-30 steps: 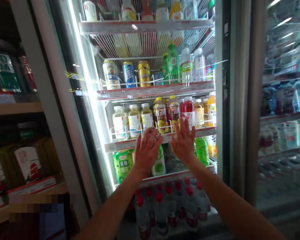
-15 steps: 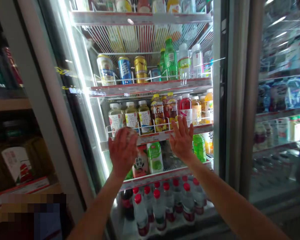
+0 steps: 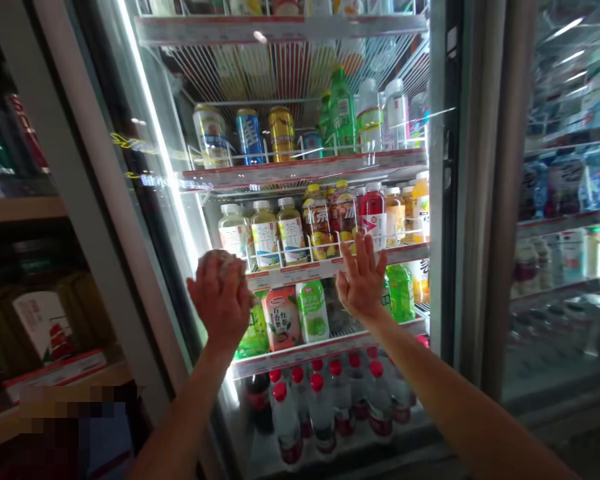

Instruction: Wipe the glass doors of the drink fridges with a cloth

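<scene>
Held under the fingers of my left hand (image 3: 221, 300) is a crumpled, pale brownish cloth (image 3: 230, 263), pressed against the glass door (image 3: 340, 303) of a lit drinks fridge. Only the cloth's edges show past my fingers. My right hand (image 3: 363, 280) rests against the glass with its fingers spread, and it holds nothing. Behind the glass, several tea bottles (image 3: 265, 233) stand on the shelf between and above my hands. Below them are a red drink carton (image 3: 281, 319) and a green-and-white one (image 3: 312, 310).
Cans (image 3: 250, 137) and a green bottle (image 3: 343, 110) fill a higher shelf. Red-capped bottles (image 3: 323, 413) stand at the bottom. A metal door frame (image 3: 485, 200) runs down the right side, with another glass-fronted fridge (image 3: 570, 267) beyond. Shelves with bottles (image 3: 43, 320) stand at left.
My left hand has slid left across the glass with the cloth, uncovering more of the red carton and a green pack beside it. My right hand has stayed nearly in place.
</scene>
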Demonstrator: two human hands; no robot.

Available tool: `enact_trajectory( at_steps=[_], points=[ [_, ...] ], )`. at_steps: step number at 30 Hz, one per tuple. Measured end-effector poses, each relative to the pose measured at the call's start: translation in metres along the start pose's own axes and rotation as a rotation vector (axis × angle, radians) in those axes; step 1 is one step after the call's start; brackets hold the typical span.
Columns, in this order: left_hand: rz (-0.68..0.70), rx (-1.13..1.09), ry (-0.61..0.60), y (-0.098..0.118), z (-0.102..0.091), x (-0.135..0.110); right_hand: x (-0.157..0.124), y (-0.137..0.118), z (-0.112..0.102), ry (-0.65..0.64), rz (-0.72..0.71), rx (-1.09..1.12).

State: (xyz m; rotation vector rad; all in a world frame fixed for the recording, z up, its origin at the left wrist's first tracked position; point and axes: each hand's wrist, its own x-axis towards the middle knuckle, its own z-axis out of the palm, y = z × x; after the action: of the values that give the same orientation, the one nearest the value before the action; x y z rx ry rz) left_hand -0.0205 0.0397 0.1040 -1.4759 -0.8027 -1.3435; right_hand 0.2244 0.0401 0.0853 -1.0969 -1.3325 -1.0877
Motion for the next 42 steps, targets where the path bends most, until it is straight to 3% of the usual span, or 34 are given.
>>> enact_trajectory(
  at_steps=[2, 3, 8, 10, 13, 15, 20, 22, 25, 27, 32, 34, 38, 40, 42],
  points=[
    [-0.080, 0.001, 0.050, 0.001, 0.001, 0.006, 0.000, 0.000, 0.000, -0.011, 0.000, -0.016],
    [-0.056, -0.022, 0.037, 0.009, 0.004, 0.007, 0.000, 0.000, 0.000, -0.015, 0.001, -0.019],
    [0.235, -0.149, -0.116, 0.063, 0.023, 0.006, 0.000, 0.000, 0.000, -0.020, 0.006, -0.012],
    [0.216, -0.145, -0.111, 0.059, 0.024, 0.013, 0.000, 0.000, -0.001, -0.045, 0.014, -0.005],
    [0.005, -0.097, -0.036, 0.037, 0.020, 0.027, 0.000, -0.001, -0.003, -0.082, 0.020, 0.007],
    [-0.045, -0.087, -0.004, 0.033, 0.020, 0.029, 0.000, -0.001, -0.003, -0.080, 0.020, 0.012],
    [0.321, -0.142, -0.128, 0.062, 0.027, 0.016, 0.000, 0.001, 0.000, -0.016, -0.003, 0.019],
    [0.317, -0.130, -0.109, 0.059, 0.026, 0.018, 0.000, 0.001, 0.000, -0.014, -0.002, 0.011],
    [0.121, -0.037, -0.025, 0.045, 0.021, 0.029, 0.000, 0.000, 0.000, -0.030, 0.009, -0.010],
    [0.079, -0.008, -0.001, 0.045, 0.020, 0.031, 0.000, -0.001, 0.000, -0.029, 0.015, -0.013],
    [0.394, -0.080, -0.112, 0.060, 0.022, 0.015, -0.001, 0.000, 0.000, -0.022, 0.020, 0.009],
    [0.316, -0.076, -0.096, 0.045, 0.017, 0.016, -0.001, 0.000, 0.000, -0.023, 0.017, 0.009],
    [-0.078, 0.001, 0.022, 0.004, 0.003, 0.023, -0.001, -0.001, 0.000, -0.022, 0.023, 0.002],
    [-0.074, 0.009, 0.032, 0.007, 0.003, 0.019, -0.001, -0.001, 0.000, -0.024, 0.019, 0.009],
    [0.086, -0.042, -0.023, 0.024, 0.007, 0.009, -0.001, -0.001, 0.000, -0.017, 0.016, 0.024]
  ],
)
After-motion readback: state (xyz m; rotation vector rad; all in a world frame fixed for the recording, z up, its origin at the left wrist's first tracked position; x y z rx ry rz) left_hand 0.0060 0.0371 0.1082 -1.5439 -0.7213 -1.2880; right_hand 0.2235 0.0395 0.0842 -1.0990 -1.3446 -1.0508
